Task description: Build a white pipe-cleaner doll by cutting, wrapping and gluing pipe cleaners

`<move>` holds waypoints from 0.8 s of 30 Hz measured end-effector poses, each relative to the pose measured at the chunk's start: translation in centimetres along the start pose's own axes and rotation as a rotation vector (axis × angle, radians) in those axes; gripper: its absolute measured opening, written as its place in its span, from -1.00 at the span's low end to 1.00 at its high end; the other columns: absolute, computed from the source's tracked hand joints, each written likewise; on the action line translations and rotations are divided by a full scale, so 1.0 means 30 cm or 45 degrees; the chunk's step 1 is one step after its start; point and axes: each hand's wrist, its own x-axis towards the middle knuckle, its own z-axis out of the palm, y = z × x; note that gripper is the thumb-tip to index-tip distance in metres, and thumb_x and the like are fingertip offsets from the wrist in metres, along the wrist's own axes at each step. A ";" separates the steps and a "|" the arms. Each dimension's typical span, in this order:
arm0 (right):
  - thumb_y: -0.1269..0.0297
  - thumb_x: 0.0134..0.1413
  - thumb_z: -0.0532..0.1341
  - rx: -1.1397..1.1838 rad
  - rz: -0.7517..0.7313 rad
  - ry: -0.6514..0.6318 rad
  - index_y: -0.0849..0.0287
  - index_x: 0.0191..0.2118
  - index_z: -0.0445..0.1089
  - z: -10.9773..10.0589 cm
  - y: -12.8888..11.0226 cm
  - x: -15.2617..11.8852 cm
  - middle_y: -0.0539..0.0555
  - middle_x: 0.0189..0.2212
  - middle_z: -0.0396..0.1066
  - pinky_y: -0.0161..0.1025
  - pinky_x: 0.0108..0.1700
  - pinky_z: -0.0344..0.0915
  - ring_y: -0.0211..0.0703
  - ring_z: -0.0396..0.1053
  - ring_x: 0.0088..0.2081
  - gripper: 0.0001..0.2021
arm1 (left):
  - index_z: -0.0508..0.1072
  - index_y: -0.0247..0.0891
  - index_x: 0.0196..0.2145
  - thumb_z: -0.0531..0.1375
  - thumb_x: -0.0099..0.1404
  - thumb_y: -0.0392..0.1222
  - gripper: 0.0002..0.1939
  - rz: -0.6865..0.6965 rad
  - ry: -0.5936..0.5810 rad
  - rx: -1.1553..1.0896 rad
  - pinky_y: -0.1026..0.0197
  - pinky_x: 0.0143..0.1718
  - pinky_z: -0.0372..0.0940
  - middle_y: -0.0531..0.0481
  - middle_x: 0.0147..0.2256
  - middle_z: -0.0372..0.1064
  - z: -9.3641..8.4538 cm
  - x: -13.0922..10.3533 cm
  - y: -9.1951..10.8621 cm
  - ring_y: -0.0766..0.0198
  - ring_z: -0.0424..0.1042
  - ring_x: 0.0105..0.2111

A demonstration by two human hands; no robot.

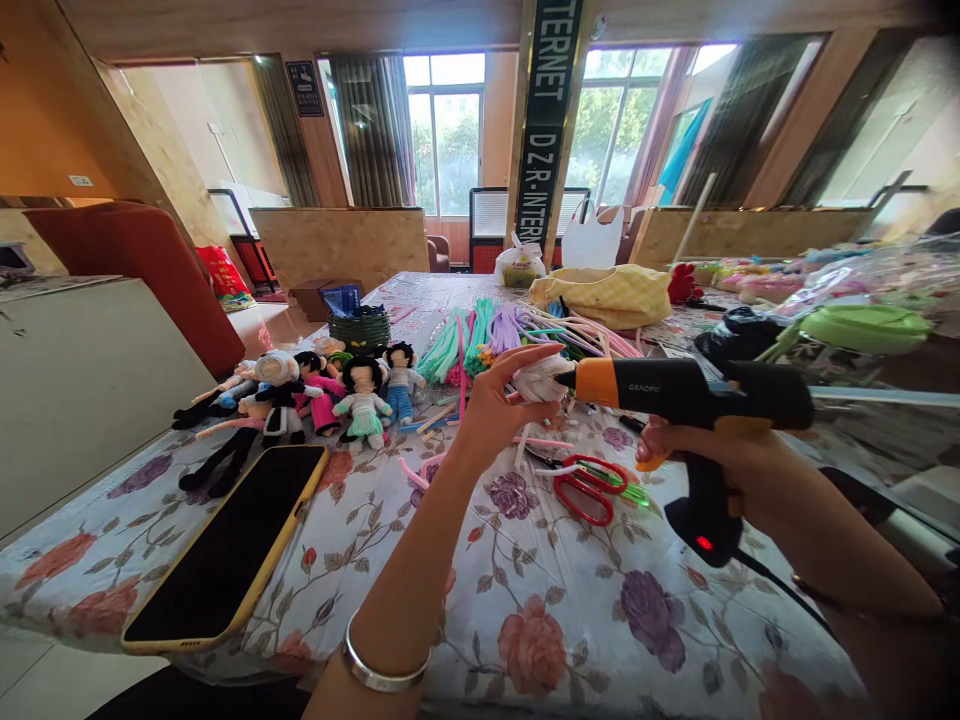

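Observation:
Above the middle of the table, my left hand (499,395) pinches a small white fuzzy piece (544,380) between thumb and fingers. My right hand (720,460) is wrapped round the grip of a black and orange glue gun (645,385), a finger at its orange trigger. The gun's nozzle points left and meets or nearly meets the white piece; the exact contact is too small to tell. A red light glows at the base of the gun's handle, and a black cable runs from it. Red-handled scissors (589,488) lie on the table below the gun.
A yellow-cased phone (229,550) lies on the flowered tablecloth (360,590) at the left. Several small dolls (364,400) are behind it. Farther back are bundles of coloured pipe cleaners (480,335), a dark green basket (360,330), a yellow checked cloth (607,293) and plastic-wrapped items.

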 end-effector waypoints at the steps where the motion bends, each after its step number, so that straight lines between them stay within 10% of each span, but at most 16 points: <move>1: 0.08 -0.39 0.39 0.070 0.159 -0.018 0.16 -0.52 0.49 0.001 0.001 0.000 0.02 -0.58 0.42 -0.39 -0.74 -0.06 -0.25 0.23 -0.61 -0.73 | 0.48 -0.07 -0.10 0.36 -0.13 -0.40 -0.42 -0.001 -0.005 -0.002 0.15 -0.09 0.32 -0.03 0.05 0.29 0.000 0.001 0.000 0.06 0.24 0.07; 4: 0.10 -0.48 0.42 0.228 0.417 -0.068 0.12 -0.47 0.49 0.004 -0.002 0.001 -0.01 -0.54 0.42 -0.41 -0.74 -0.14 -0.25 0.22 -0.56 -0.68 | 0.48 -0.06 -0.10 0.37 -0.14 -0.39 -0.42 -0.006 -0.017 -0.009 0.13 -0.08 0.31 -0.03 0.06 0.28 0.000 0.002 0.000 0.05 0.23 0.07; 24: 0.21 -0.30 0.36 0.399 0.136 -0.243 0.15 -0.65 0.37 0.021 -0.024 -0.010 -0.07 -0.67 0.36 -0.34 -0.38 0.17 -0.28 0.28 -0.51 -0.81 | 0.49 0.00 -0.10 0.38 -0.14 -0.38 -0.40 -0.007 -0.017 -0.021 0.10 -0.06 0.30 -0.01 0.08 0.26 -0.004 0.000 -0.014 0.04 0.21 0.10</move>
